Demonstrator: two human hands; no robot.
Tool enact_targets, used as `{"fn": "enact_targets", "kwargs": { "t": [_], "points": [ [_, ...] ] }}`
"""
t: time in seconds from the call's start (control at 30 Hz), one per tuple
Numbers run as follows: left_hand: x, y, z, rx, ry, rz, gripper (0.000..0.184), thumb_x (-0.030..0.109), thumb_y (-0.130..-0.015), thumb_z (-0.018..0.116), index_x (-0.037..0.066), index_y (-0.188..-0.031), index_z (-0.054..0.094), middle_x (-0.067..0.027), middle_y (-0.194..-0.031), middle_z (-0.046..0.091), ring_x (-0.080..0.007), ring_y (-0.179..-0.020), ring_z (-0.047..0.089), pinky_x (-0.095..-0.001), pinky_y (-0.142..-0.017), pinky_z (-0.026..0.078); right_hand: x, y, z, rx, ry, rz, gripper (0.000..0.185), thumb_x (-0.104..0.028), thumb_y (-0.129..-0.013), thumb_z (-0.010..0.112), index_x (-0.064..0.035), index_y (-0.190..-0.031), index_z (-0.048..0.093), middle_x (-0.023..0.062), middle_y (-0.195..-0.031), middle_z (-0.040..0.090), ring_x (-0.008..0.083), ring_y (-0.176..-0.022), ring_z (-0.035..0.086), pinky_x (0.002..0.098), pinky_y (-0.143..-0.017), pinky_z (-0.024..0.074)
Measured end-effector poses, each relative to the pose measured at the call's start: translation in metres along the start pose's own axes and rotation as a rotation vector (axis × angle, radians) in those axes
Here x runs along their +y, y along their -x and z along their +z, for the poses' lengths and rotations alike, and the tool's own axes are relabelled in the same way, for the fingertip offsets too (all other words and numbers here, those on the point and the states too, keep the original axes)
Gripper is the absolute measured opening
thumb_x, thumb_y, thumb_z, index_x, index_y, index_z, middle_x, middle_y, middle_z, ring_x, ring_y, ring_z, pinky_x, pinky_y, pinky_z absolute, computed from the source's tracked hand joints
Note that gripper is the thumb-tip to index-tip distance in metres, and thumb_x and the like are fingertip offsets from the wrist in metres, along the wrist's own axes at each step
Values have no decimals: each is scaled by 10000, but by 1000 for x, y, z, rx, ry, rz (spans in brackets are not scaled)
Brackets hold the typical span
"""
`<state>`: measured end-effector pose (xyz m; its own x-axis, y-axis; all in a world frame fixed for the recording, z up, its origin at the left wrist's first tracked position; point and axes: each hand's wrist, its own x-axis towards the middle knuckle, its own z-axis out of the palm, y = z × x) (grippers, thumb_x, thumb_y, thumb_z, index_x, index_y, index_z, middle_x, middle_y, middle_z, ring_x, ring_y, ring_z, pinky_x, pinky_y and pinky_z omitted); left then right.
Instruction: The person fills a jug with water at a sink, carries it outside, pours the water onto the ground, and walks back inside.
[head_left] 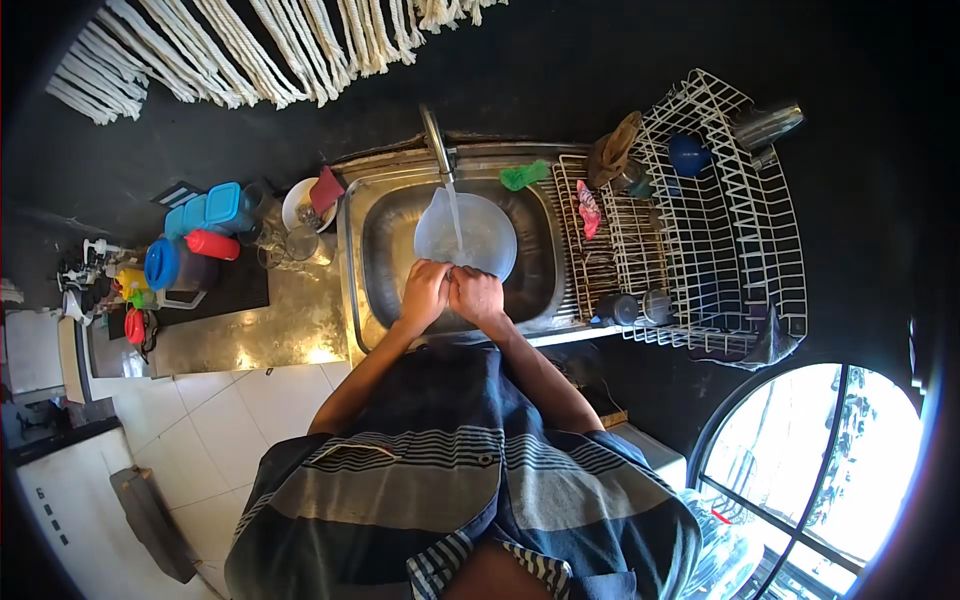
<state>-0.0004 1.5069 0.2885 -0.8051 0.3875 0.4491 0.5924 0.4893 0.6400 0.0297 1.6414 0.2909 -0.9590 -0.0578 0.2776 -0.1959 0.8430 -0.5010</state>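
Observation:
A pale translucent bowl (485,232) lies in the metal sink (385,235), and water from the running faucet (434,135) falls into it. At the bowl's near rim my left hand (427,292) and my right hand (476,294) meet, with their fingers curled and close together. Both hands look closed. What lies between the fingers, if anything, is too small to make out, and the palms are hidden from above.
A green sponge (524,175) rests behind the sink. To the right stand a wire dish rack (715,215) and a pink cloth (588,210). Glasses (302,243), a white bowl (298,205), a red bottle (212,245) and blue-lidded containers (225,203) are on the left counter.

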Motion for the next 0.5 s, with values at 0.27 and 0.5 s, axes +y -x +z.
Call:
{"fn": "enact_targets", "kwargs": {
  "t": [0.27,0.5],
  "points": [
    [0,0,0,-7,-2,3,202,36,-755,532,1,-933,620,-168,-868,626,-363,-836,563,-440,-810,438,1,0,1,8,9,-13,78,-153,-784,560,-88,-777,604,100,-719,641,289,-611,636,408,-540,519],
    [1,0,0,-16,2,-7,199,38,-760,537,-2,-936,620,-170,-886,628,-363,-851,562,-443,-818,438,1,1,0,-7,15,-6,84,-151,-790,556,-86,-776,608,101,-718,643,288,-614,638,409,-543,521]
  ]
}}
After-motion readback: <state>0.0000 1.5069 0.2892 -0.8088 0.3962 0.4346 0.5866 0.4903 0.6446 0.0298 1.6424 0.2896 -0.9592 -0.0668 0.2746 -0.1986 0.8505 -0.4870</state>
